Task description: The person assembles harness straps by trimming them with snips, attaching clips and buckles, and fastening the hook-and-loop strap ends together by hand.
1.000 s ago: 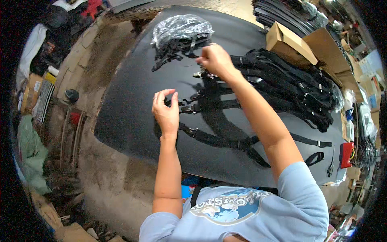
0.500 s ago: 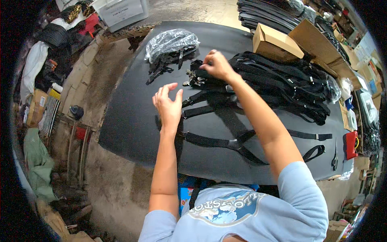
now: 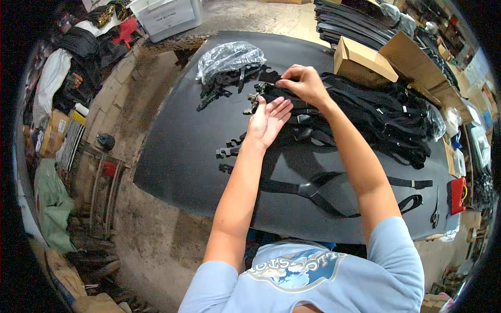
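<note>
A pile of black suspenders with metal clips lies across the right half of the dark table. My right hand is over its left end, thumb and fingertips pinched together; what they hold, if anything, is hard to make out. Just below, my left hand is turned palm up with its fingers stretched out, close to the metal clips. More clips lie left of my left forearm. Nearer to me, one Y-shaped pair of suspenders is spread out, partly hidden by my right arm.
A clear plastic bag lies with black clip pieces at the table's far left. An open cardboard box stands behind the pile. Scissors and a red object lie at the right edge. A translucent bin is beyond the table.
My left hand has moved right and away from me, turning palm up beside the pile's clips. My right hand has shifted slightly right. Clips formerly near my left hand now show left of my forearm.
</note>
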